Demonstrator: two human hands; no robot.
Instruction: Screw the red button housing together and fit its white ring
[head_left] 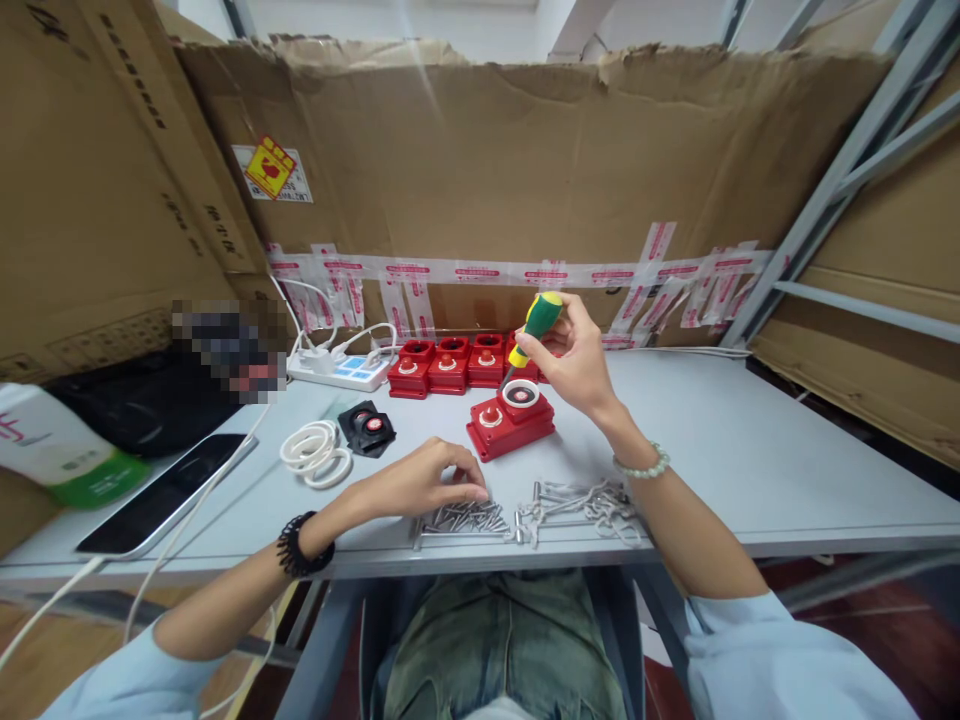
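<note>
My right hand point(576, 355) grips a green and yellow screwdriver point(541, 314), tilted with its shaft pointing down. Its tip is at the edge of a white ring point(520, 393) around a dark round part on a red box point(513, 428). That box also carries a small red dome in a white rim. At the front of the table my left hand point(442, 475) is over a heap of loose screws point(471, 517), thumb and fingers brought together; what they pinch, if anything, is too small to make out. Beside the screws lie metal rods with white cords point(592, 505).
Several similar red boxes point(448, 368) line up at the back, next to a white power strip point(345, 371). On the left are white rings point(311, 450), a black square part point(367, 428), a phone point(165, 495) and a green-white pack point(67, 455). Cardboard point(480, 160) walls the back.
</note>
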